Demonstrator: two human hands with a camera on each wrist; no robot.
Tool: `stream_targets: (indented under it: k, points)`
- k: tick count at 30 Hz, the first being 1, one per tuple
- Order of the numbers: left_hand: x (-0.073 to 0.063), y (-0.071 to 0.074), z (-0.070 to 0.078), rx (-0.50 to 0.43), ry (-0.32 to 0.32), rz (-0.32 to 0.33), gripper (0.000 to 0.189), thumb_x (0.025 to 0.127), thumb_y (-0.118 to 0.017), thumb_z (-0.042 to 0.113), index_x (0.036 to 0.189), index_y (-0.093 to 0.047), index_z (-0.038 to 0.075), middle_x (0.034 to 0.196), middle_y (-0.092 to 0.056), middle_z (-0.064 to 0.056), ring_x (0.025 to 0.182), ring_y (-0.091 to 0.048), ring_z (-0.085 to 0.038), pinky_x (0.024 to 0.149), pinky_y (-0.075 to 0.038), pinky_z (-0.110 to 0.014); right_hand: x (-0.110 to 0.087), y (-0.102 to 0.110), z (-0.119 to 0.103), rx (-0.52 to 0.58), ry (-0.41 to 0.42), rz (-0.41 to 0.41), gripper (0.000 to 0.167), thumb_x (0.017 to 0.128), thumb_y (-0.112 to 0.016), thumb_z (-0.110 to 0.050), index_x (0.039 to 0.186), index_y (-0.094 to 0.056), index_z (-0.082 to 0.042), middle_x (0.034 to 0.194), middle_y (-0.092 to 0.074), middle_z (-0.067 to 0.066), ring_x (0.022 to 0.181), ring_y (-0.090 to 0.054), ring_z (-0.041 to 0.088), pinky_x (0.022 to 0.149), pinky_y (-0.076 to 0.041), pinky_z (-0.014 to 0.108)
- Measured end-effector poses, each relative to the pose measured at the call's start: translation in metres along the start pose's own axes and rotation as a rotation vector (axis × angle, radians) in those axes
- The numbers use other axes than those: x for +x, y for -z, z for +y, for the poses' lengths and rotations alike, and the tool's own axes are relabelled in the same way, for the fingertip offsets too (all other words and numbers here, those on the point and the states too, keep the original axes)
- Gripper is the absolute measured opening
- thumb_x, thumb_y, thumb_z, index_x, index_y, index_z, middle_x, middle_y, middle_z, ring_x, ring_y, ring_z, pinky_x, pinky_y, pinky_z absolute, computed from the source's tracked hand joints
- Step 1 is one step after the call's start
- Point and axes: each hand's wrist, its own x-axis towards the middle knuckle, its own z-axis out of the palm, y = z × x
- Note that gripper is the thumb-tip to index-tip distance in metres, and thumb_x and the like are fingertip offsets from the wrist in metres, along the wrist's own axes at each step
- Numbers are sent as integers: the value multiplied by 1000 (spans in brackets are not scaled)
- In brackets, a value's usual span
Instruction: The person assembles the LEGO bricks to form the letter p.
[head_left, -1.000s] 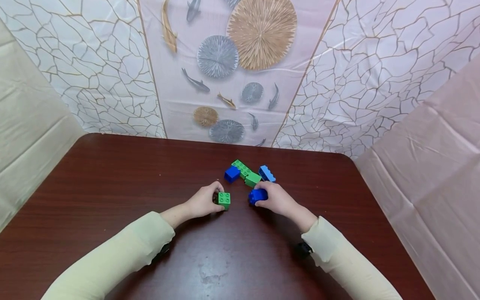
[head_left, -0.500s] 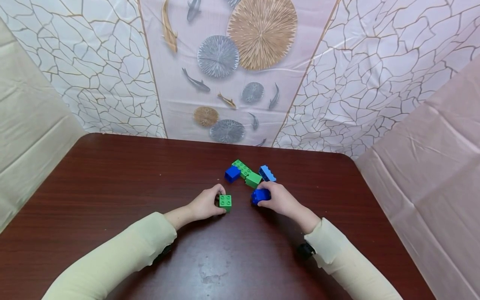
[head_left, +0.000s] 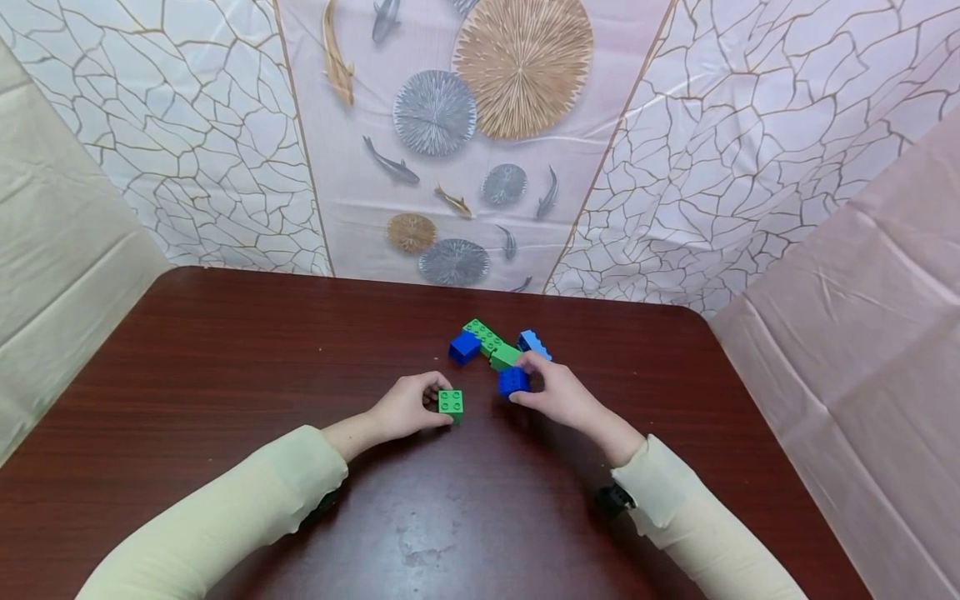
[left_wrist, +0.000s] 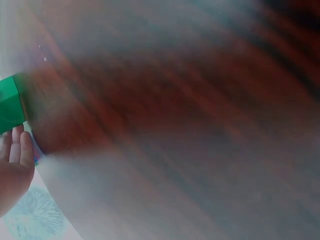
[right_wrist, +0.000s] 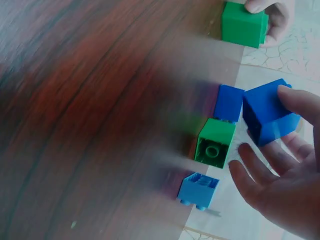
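Observation:
Near the middle of the table, my left hand (head_left: 405, 407) pinches a square green toy brick (head_left: 451, 402) between thumb and fingers, its studs facing up. The same green brick (left_wrist: 10, 106) shows at the left edge of the left wrist view. To the right, my right hand (head_left: 561, 393) holds a dark blue brick (head_left: 513, 382). In the right wrist view, the thumb lies on one side of this blue brick (right_wrist: 270, 112) and fingers support it from the other, with the remaining fingers spread. A gap separates the two held bricks.
Just beyond the hands lie a long green brick (head_left: 482, 335), a second dark blue brick (head_left: 464, 348), another green brick (head_left: 503, 357) and a light blue brick (head_left: 534, 343). The brown table (head_left: 247, 333) ends at a patterned cloth backdrop (head_left: 450, 200).
My right hand has turned the dark blue brick, so its studs no longer point left, and shifted it slightly away toward the loose bricks. My left hand has barely moved, still holding the green brick.

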Motion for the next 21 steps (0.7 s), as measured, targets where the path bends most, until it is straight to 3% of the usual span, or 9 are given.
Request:
stream_targets:
  k: [4, 8, 14, 21]
  points:
    - [1, -1, 0, -21, -11, -7, 31, 74, -78, 11, 99, -61, 6, 92, -65, -6, 83, -61, -11, 75, -51, -22, 0, 0, -6, 99, 2, 20, 38, 83, -71, -24, 115, -57, -10, 115, -63, 11, 111, -55, 29, 96, -45, 49]
    - [2, -3, 0, -35, -28, -19, 31, 74, -78, 11, 99, -61, 6, 92, -65, -6, 83, -61, -12, 75, -52, -22, 0, 0, -15, 176, -3, 44, 39, 82, -72, -24, 115, -57, -9, 110, -64, 12, 106, -57, 28, 92, -48, 46]
    - [4, -6, 1, -44, -35, -26, 30, 74, -78, 11, 99, -61, 6, 92, -66, -6, 83, -62, -12, 75, -52, -22, 2, -3, -26, 183, 27, 52, 36, 81, -73, -19, 111, -56, -6, 101, -65, 11, 97, -58, 24, 83, -51, 38]
    - [8, -12, 6, -48, -59, -34, 31, 74, -78, 11, 99, -61, 4, 91, -67, -7, 83, -63, -12, 74, -52, -21, 4, -10, -36, 196, 33, 17, 34, 83, -71, -19, 111, -55, -8, 103, -65, 10, 98, -58, 24, 82, -52, 36]
